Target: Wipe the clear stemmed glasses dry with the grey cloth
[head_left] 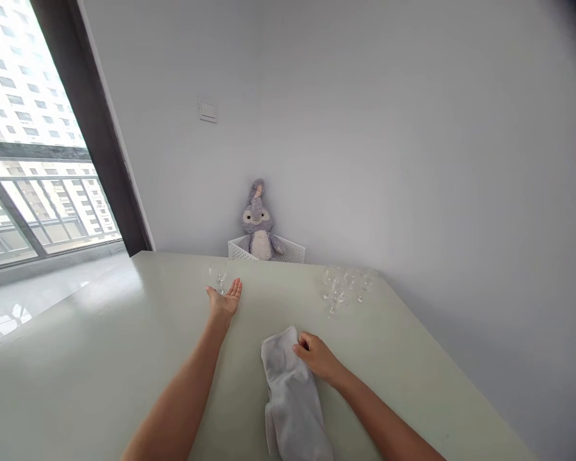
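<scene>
On the table [125, 358] I see one glass [220, 278]; the left hand [225, 299] is spread beside it. The step seems placing or taking; the next move calls for gentleness. The right hand [317, 356] curls at the grey cloth [292, 397]; pinching, I cannot tell. Behind, a basket [295, 254] holds a plush toy [259, 224].

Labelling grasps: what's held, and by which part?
Right hand: grey cloth, apparently pinched at its far right edge. Left hand: open near a wine glass, holding nothing.

We get bright daylight from the left-hand window [38, 211], washing out the building [22, 73] outside; glare whitens the tabletop [115, 301] on that side, and our upper-right corner is dark.
</scene>
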Motion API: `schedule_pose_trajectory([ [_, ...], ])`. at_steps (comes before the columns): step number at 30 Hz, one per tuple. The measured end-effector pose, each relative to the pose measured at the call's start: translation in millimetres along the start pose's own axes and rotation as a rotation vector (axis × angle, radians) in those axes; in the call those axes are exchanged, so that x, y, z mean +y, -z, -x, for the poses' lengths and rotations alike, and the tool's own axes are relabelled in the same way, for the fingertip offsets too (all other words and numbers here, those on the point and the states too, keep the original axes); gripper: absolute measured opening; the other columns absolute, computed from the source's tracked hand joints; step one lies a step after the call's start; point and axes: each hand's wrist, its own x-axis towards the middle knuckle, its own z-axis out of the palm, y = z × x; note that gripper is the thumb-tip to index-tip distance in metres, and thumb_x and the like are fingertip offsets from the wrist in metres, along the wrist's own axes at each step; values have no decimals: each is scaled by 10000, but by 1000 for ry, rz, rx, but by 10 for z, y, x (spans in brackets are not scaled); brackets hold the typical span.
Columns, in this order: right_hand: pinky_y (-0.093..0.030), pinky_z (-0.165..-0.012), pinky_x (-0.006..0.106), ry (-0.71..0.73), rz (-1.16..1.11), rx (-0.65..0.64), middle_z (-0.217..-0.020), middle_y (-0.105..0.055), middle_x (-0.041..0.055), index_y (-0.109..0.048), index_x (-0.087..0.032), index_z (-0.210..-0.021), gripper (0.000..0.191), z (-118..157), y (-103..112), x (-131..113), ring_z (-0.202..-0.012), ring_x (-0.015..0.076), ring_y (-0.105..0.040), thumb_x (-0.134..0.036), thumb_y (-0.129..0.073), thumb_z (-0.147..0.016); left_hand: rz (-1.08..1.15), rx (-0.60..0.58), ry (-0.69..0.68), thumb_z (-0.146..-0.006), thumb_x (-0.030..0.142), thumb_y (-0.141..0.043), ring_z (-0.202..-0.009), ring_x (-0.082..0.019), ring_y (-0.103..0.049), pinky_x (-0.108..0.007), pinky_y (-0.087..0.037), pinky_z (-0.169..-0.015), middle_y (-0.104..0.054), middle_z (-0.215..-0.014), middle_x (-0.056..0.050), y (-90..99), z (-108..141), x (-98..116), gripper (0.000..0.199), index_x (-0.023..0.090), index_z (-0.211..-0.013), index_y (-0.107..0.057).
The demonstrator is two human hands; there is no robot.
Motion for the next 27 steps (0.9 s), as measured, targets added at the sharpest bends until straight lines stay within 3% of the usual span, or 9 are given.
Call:
schedule_pose_trajectory([
  [5,-265,-441,198,-248,-558,-43,-592,-456,-53,-446,-186,-694,212,137,26,-26,-482,72,-381,-309,-609,-638,122,-125,39,-696,687,-343,-964,-258,-577,-395,-530,-648,-429,-1175,-180,24,-174,52,748,327,-1281,-48],
  [9,-402,-567,247,-342,-927,10,-667,-570,-4,-536,-168,-835,361,200,-5,-44,-598,126,-523,-263,-716,-537,120,-118,28,-771,559,-401,-916,-200,-601,-319,-540,-662,-486,-1100,-148,42,-224,89,489,233,-1118,-290],
  [13,-426,-584,278,-389,-1088,80,-619,-582,11,-561,-147,-753,317,188,-14,-86,-573,138,-526,-264,-735,-516,57,-156,33,-809,431,-439,-880,-177,-614,-272,-538,-671,-534,-1006,-126,37,-79,2,276,181,-921,-402],
  [17,-409,-529,257,-286,-1094,315,-555,-513,-41,-511,-184,-661,247,109,61,-177,-514,111,-471,-241,-711,-529,-53,-281,76,-750,240,-574,-871,-205,-619,-290,-525,-705,-595,-894,-98,34,300,-312,169,156,-846,-463],
  [21,-390,-515,220,-40,-971,532,-609,-495,-57,-498,-206,-690,211,14,108,-332,-531,92,-449,-228,-674,-575,-319,-559,42,-697,251,-638,-894,-192,-612,-333,-479,-795,-617,-917,-40,80,734,-685,287,199,-911,-455],
  [23,-389,-506,212,41,-954,473,-671,-522,-42,-524,-209,-767,220,-15,80,-395,-545,89,-460,-268,-668,-611,-408,-618,29,-686,266,-649,-895,-186,-609,-351,-461,-818,-617,-923,-31,117,890,-813,326,212,-935,-444],
  [27,-373,-437,221,74,-1017,228,-673,-545,-3,-561,-171,-965,348,-28,-24,-396,-472,84,-452,-436,-541,-741,-457,-638,31,-688,282,-641,-846,-164,-611,-348,-457,-808,-612,-935,-34,193,1006,-912,332,216,-945,-440],
])
